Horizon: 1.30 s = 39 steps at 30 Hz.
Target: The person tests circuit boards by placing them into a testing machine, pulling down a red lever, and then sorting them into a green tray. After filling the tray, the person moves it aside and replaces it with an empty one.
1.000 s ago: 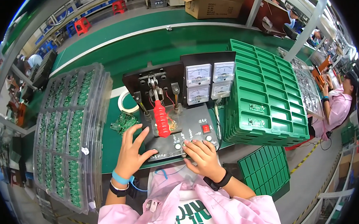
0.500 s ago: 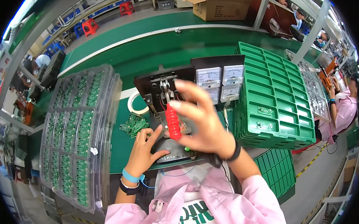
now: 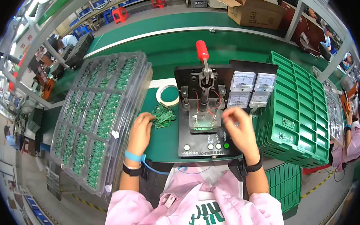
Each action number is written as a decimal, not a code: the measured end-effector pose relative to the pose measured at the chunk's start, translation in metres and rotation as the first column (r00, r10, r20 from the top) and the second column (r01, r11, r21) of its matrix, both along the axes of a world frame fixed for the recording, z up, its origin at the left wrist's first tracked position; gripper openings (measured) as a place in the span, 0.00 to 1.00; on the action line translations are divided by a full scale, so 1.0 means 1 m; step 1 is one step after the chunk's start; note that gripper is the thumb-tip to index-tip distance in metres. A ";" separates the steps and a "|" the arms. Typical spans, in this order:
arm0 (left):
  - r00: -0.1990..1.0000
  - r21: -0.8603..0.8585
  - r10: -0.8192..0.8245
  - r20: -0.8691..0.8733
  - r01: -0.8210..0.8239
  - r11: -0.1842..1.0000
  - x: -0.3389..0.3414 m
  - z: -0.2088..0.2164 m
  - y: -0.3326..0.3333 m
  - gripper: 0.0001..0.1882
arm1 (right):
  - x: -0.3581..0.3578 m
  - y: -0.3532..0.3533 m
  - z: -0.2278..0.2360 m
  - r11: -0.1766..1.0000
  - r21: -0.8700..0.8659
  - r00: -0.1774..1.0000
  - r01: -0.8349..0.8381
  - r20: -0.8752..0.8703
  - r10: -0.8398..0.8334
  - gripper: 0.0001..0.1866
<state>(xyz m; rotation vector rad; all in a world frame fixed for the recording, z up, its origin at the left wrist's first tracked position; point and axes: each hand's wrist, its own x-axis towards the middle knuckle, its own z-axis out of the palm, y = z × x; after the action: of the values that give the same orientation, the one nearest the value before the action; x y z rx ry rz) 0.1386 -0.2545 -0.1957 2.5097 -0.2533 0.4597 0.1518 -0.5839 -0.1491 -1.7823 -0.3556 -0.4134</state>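
Note:
My left hand is at the left of the bench, its fingers drawn together at the near edge of a small pile of green circuit boards. The fingertips seem to pinch a board there, though they partly hide it. My right hand hovers beside the right side of a black test fixture, slightly blurred, fingers bent and nothing visible in them. On the fixture a toggle clamp has its red handle pointing up. Below it, a clear block with red wires sits over a glowing green strip.
Stacked clear trays full of circuit boards stand at the left. A roll of tape lies behind the board pile. Panel meters flank the fixture; stacked green trays stand at the right. Beyond the bench is a cardboard box.
The red handle has swung from pointing down toward me to upright. My right hand has left it and come down to the fixture's right side. My left hand has moved to the board pile.

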 end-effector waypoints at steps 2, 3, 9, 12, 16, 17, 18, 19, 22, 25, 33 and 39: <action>0.999 0.046 -0.052 0.001 0.051 0.998 0.017 -0.001 0.011 0.14 | -0.012 0.004 -0.006 0.977 -0.085 0.916 -0.195 -0.371 0.151 0.09; 0.996 0.068 -0.087 0.002 0.086 0.994 0.022 0.000 0.013 0.13 | -0.012 0.006 -0.007 0.979 -0.083 0.918 -0.188 -0.370 0.145 0.09; 0.998 0.103 -0.007 -0.063 0.014 0.995 0.013 0.003 0.012 0.11 | -0.002 0.023 -0.021 0.931 -0.352 0.993 -0.100 -0.092 0.072 0.13; 1.000 0.015 0.012 -0.028 -0.012 1.000 -0.006 0.019 -0.002 0.11 | -0.001 0.021 -0.020 0.944 -0.320 0.989 -0.080 -0.142 0.035 0.13; 0.924 0.124 -0.283 0.256 0.259 0.958 -0.030 0.039 -0.059 0.12 | -0.010 0.014 -0.018 0.978 -0.204 0.961 -0.045 -0.276 -0.014 0.12; 0.887 0.177 -0.357 0.292 0.317 0.932 -0.032 0.042 -0.074 0.12 | -0.015 0.012 -0.015 0.987 -0.159 0.958 -0.022 -0.285 -0.025 0.12; 0.888 0.176 -0.358 0.290 0.318 0.932 -0.033 0.042 -0.087 0.12 | -0.019 0.010 -0.012 0.993 -0.114 0.955 0.001 -0.293 -0.035 0.12; 0.888 0.223 -0.380 0.257 0.329 0.918 -0.032 0.042 -0.100 0.14 | -0.025 0.006 -0.009 0.993 -0.115 0.954 0.004 -0.296 -0.038 0.12; 0.891 0.276 -0.404 0.209 0.343 0.898 -0.026 0.032 -0.129 0.18 | -0.049 -0.017 0.006 0.985 -0.168 0.950 0.031 -0.301 -0.081 0.11; 0.911 0.308 -0.379 0.159 0.319 0.896 -0.024 0.020 -0.138 0.20 | -0.071 -0.038 0.016 0.998 -0.045 0.940 0.050 -0.336 -0.062 0.10; 0.922 0.272 -0.374 0.100 0.337 0.902 -0.027 0.028 -0.143 0.19 | -0.073 -0.121 0.048 0.934 0.103 0.927 0.342 -0.202 -0.317 0.09; 0.890 0.218 -0.454 -0.040 0.451 0.865 -0.046 0.041 -0.138 0.20 | -0.042 -0.165 0.035 0.876 -0.136 0.865 0.463 -0.147 -0.480 0.13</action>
<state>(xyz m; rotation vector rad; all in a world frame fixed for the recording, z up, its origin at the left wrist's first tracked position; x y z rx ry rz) 0.0930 -0.3930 -0.1543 2.5421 -0.9238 0.2632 0.1097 -0.7485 -0.1139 -1.9816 0.2020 -0.5839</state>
